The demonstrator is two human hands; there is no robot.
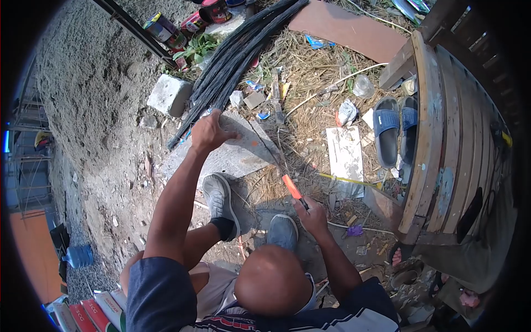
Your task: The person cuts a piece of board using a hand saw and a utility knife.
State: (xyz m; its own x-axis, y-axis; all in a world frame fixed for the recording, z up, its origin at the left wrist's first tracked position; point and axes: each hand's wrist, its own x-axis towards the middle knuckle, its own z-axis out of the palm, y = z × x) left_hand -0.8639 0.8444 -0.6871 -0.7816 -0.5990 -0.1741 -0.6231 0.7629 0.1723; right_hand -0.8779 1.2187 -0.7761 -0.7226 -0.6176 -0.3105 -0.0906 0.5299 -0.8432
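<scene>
My left hand (210,133) presses flat on the far end of a grey board (232,155) that lies on the ground, just below the end of a bundle of black rods (238,50). My right hand (313,214) grips a tool with an orange handle (292,187). Its thin dark blade runs up and left along the board's right edge. My two grey shoes (221,202) stand on and beside the near end of the board.
A big wooden cable spool (448,138) stands at the right, with blue sandals (387,130) beside it. A concrete block (168,94), paint cans (166,30), a brown board (348,27) and a white sheet (345,152) lie on straw and litter. Gravel covers the left.
</scene>
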